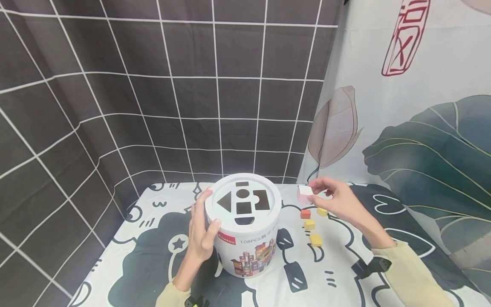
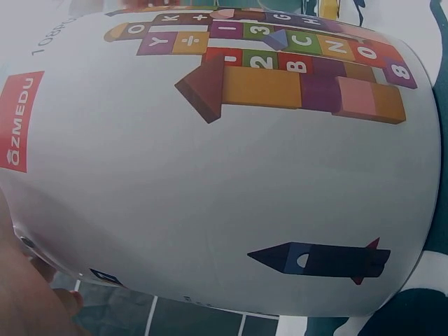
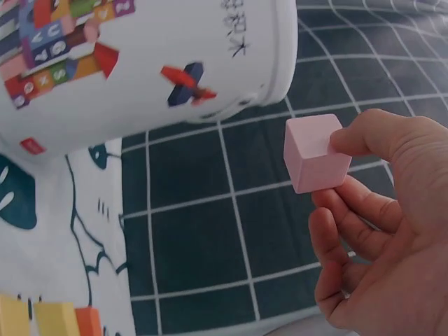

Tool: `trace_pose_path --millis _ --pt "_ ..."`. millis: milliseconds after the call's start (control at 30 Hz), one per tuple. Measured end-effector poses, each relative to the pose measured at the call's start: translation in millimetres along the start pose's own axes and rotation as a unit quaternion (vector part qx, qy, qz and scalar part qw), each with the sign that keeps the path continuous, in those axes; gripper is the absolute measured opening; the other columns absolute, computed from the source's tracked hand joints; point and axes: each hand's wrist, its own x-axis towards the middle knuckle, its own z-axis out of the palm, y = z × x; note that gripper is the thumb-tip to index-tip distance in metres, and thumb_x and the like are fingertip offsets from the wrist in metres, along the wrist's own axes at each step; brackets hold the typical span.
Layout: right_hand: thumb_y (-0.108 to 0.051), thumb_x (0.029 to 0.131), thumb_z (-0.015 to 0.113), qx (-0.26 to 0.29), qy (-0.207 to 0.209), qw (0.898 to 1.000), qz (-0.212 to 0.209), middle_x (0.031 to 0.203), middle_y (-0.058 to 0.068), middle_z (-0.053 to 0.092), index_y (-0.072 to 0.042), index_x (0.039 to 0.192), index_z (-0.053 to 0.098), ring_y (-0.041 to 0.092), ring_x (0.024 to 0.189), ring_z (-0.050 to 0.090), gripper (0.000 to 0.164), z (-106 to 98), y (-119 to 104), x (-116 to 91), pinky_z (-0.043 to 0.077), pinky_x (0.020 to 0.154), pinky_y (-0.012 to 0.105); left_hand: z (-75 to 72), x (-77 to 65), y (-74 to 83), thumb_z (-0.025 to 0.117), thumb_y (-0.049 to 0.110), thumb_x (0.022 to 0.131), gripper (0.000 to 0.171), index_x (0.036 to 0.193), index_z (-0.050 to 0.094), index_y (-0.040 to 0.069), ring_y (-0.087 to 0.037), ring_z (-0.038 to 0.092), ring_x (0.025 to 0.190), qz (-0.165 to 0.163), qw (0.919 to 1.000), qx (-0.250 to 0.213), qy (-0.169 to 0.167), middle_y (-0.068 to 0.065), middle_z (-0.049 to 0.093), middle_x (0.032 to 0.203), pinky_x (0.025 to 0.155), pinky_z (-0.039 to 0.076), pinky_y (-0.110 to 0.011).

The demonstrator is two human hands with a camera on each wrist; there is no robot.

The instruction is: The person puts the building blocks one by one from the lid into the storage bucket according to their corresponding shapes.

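A pink cube is pinched between the thumb and fingers of my right hand, held up to the right of a white bucket. The bucket's white lid has several cut-out shapes, among them a triangle, a circle and rectangles. My left hand rests against the bucket's left side, its fingers spread along the lid's rim. In the left wrist view the bucket's printed wall fills most of the picture, with part of the left hand at the edge.
On the patterned cloth right of the bucket lie a red block and yellow blocks, one nearer me, one mid-row and one below the right hand. A dark grid curtain hangs behind.
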Motion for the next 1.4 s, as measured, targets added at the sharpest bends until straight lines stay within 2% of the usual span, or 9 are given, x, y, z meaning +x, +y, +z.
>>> trace_pose_path --millis 167,333,633,1133,1400 --pt "-0.006 0.084 0.074 0.007 0.004 1.000 -0.018 0.097 0.004 0.069 -0.005 0.108 0.068 0.022 0.093 0.060 0.024 2 -11 5 0.042 0.079 0.039 0.2 -0.3 0.5 0.047 0.030 0.080 0.070 0.143 0.044 0.000 -0.035 0.046 0.132 0.001 1.0000 -0.001 0.001 -0.015 0.049 0.147 0.106 0.015 -0.067" --pt "-0.007 0.083 0.076 0.022 0.010 0.999 -0.036 0.099 0.004 0.070 -0.005 0.108 0.068 0.022 0.093 0.062 0.026 6 -25 11 0.042 0.080 0.037 -0.1 -0.3 0.9 0.047 0.029 0.079 0.070 0.143 0.044 0.001 -0.035 0.046 0.132 -0.002 1.0000 0.002 0.001 -0.015 0.049 0.147 0.107 0.013 -0.068" --pt "-0.003 0.082 0.076 0.066 -0.005 0.995 -0.072 0.099 0.001 0.069 -0.007 0.107 0.069 0.020 0.094 0.059 0.026 21 -48 19 0.043 0.079 0.039 0.0 -0.7 0.1 0.047 0.029 0.079 0.070 0.143 0.045 0.000 -0.035 0.046 0.133 -0.004 1.0000 -0.001 0.002 -0.014 0.049 0.147 0.107 0.014 -0.067" --pt "-0.004 0.080 0.078 0.102 -0.029 0.990 -0.090 0.096 -0.002 0.068 -0.009 0.106 0.069 0.021 0.094 0.059 0.028 41 -72 28 0.039 0.083 0.043 -1.2 0.3 -0.3 0.048 0.031 0.079 0.071 0.143 0.044 0.000 -0.034 0.046 0.132 -0.001 1.0000 -0.001 0.000 -0.015 0.049 0.147 0.106 0.019 -0.060" --pt "-0.007 0.080 0.078 0.098 -0.031 0.990 -0.094 0.096 -0.003 0.068 -0.010 0.105 0.070 0.021 0.095 0.061 0.027 51 -79 30 0.039 0.082 0.042 -0.4 0.2 0.1 0.048 0.029 0.079 0.071 0.142 0.044 -0.001 -0.034 0.047 0.130 0.005 1.0000 -0.001 0.005 -0.015 0.049 0.147 0.106 0.021 -0.057"
